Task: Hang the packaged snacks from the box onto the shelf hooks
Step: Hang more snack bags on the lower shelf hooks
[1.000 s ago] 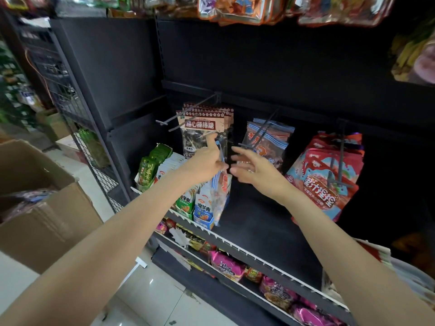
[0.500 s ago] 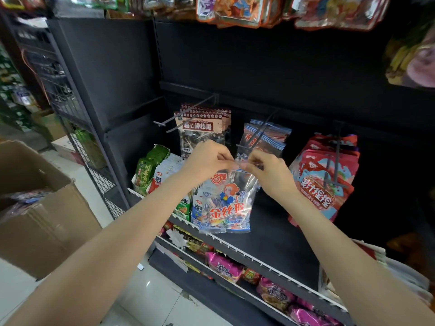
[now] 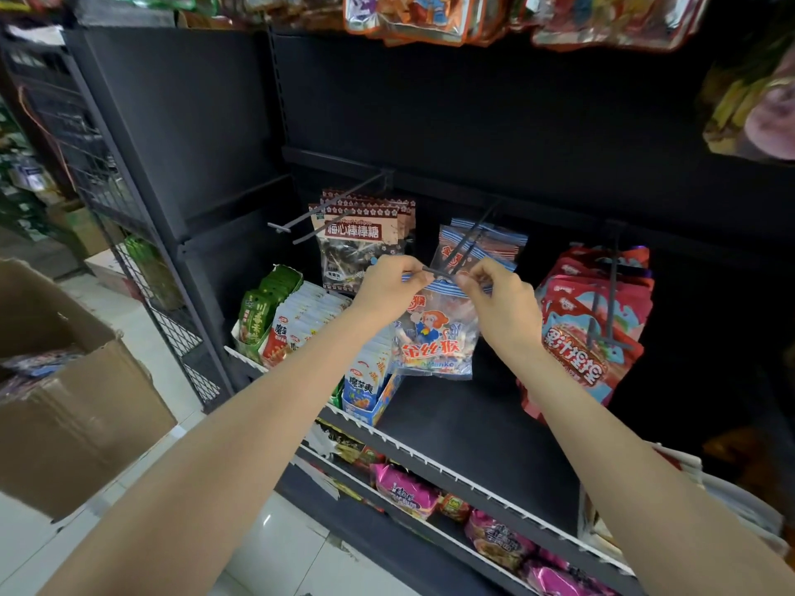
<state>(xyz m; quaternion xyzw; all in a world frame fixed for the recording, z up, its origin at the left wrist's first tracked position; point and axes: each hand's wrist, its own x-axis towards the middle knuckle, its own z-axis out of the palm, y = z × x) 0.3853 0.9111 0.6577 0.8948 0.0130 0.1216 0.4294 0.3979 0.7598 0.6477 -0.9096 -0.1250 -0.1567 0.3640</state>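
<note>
A: Going left to right, the cardboard box (image 3: 64, 380) sits open on the floor at the far left, with a few packets visible inside. Has anything moved there?

B: Nothing that shows. The change is in the middle. A second ago the left hand (image 3: 387, 281) alone held the snack bag (image 3: 434, 333) edge-on, low against the shelf (image 3: 473, 423), and the right hand (image 3: 499, 294) was open and reaching in. Half a second ago both hands had it by the top, turned face-out.

A: And now?

B: The bag is lifted higher. The left hand pinches the left end of its striped top strip, fingers curled round it; the right hand pinches the right end the same way. The tip of the middle hook (image 3: 443, 274) lies right between the two hands, level with that strip.

A: So is the bag threaded on?

B: That cannot be told; the hanging hole is hidden by the fingers. It looks as if the person is lining the hole up with the tip, so the hanging step is under way but not finished.

A: What lies further right?

B: Matching blue-striped bags (image 3: 482, 247) already hang further back on that same hook, which suggests this is the right place. Beyond them, red bags (image 3: 593, 329) hang on the next hook, untouched.
</note>
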